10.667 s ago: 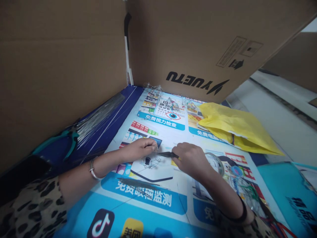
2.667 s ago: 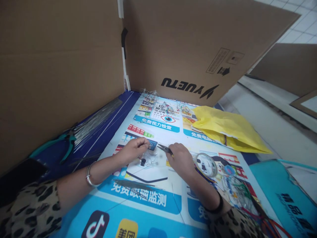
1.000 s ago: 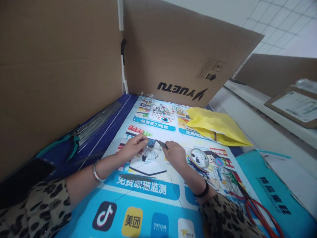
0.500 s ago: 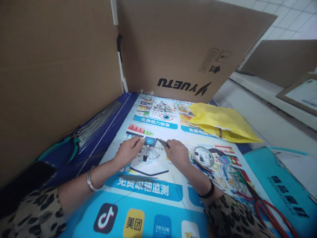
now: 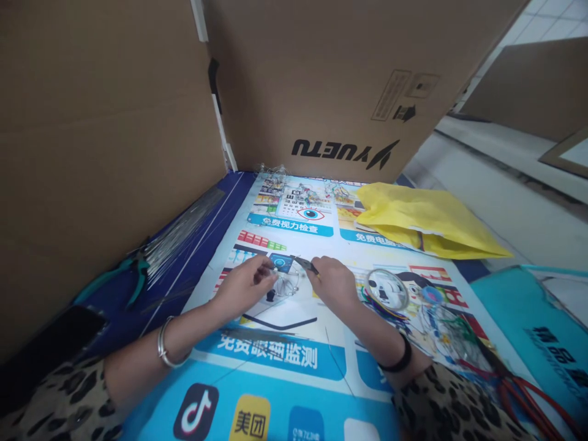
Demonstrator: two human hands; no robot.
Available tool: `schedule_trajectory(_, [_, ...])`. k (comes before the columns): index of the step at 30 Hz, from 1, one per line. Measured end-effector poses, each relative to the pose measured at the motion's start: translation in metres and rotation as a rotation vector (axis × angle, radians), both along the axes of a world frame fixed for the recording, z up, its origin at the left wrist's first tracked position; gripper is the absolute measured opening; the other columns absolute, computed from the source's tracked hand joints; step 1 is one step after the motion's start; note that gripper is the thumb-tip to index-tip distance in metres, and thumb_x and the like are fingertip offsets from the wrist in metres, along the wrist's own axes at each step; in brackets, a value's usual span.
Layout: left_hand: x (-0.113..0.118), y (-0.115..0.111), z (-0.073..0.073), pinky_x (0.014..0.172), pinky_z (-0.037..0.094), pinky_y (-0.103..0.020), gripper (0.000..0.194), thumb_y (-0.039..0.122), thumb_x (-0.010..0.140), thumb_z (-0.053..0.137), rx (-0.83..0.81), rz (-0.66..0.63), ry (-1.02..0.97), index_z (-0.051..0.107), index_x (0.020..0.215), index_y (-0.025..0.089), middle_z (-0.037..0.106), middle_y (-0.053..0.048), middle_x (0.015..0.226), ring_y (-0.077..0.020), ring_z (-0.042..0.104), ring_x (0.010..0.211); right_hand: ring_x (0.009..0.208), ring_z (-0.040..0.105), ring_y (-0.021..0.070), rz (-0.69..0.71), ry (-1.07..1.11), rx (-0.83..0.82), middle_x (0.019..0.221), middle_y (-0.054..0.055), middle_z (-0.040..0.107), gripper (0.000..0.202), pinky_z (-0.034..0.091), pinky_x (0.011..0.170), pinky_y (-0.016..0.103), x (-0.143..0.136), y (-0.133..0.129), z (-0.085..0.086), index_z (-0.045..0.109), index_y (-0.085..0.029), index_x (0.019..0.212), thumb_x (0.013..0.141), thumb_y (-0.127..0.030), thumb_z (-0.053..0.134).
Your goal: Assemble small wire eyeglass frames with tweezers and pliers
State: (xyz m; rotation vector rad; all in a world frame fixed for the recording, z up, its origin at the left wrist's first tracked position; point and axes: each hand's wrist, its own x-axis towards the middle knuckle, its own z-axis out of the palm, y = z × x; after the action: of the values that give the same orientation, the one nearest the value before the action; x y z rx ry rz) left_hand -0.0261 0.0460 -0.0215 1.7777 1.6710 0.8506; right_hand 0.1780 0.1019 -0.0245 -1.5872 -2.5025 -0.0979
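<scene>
Head view: the wire piece [image 5: 288,284], a small form of fine wire with pale beads, is held over the printed sheet [image 5: 294,367], between the two hands; whether its lower part touches the sheet cannot be told. The left hand [image 5: 243,283] has its thumb and fingers closed on the left edge of the wire piece, and the right hand [image 5: 337,283] is wrapped around the pliers [image 5: 307,266], whose dark tip points left at the upper right of the wire piece; whether the tip touches the wire, or the jaws stand apart, is too small to tell. Nearer the person than the wire piece, a thin bundle of dark wires [image 5: 264,335] lies across the sheet. Right of the wire piece, past the right hand, are a clear ring [image 5: 387,290], coloured wires [image 5: 390,314] beside it, a loose tangle [image 5: 452,334] and, farther out, red handles [image 5: 528,395] near a teal bag [image 5: 537,337]. Beyond the wire piece, wire forms [image 5: 273,171] lie at the far end of the sheet, with a yellow bag [image 5: 427,220] to their right and cardboard panels [image 5: 321,79] upright behind. Well to the left of the wire piece, straight silvery wires [image 5: 184,229] lie on the blue surface [image 5: 229,193], with teal-handled pliers [image 5: 138,285] at their near end and a flat black object [image 5: 59,337] nearer still
</scene>
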Motion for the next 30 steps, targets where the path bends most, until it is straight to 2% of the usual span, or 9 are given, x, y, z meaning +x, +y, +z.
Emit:
schedule_trajectory(21, [0.001, 0.003, -0.002, 0.072, 0.043, -0.026, 0.023, 0.032, 0.083, 0.048, -0.012, -0.034, -0.177, 0.058, 0.1, 0.019, 0.064, -0.002, 0.086, -0.0153, 0.058, 0.078, 0.08, 0.055, 0.0169, 0.036, 0.011, -0.018, 0.081, 0.003, 0.062, 0.015, 0.031, 0.064, 0.025, 0.001, 0.0, 0.0, 0.059, -0.021, 0.081, 0.083, -0.031, 0.048])
schedule_trajectory(26, [0.002, 0.002, 0.004, 0.064, 0.041, -0.023, 0.019, 0.032, 0.08, 0.049, -0.048, 0.003, -0.186, 0.06, 0.089, 0.018, 0.06, 0.001, 0.071, -0.0131, 0.054, 0.067, 0.079, 0.055, 0.0162, 0.032, 0.012, -0.018, 0.08, 0.002, 0.062, 0.015, 0.031, 0.063, 0.025, 0.002, -0.001, 0.0, 0.058, -0.021, 0.079, 0.083, -0.031, 0.048])
schedule_trajectory(30, [0.004, 0.0, 0.009, 0.056, 0.04, -0.021, 0.019, 0.034, 0.08, 0.05, -0.103, -0.007, -0.311, 0.058, 0.081, 0.017, 0.057, 0.002, 0.066, -0.0106, 0.05, 0.058, 0.08, 0.054, 0.0152, 0.04, 0.045, -0.024, 0.08, 0.001, 0.061, 0.014, 0.031, 0.064, 0.024, 0.004, -0.001, 0.0, 0.058, -0.021, 0.078, 0.082, -0.031, 0.049])
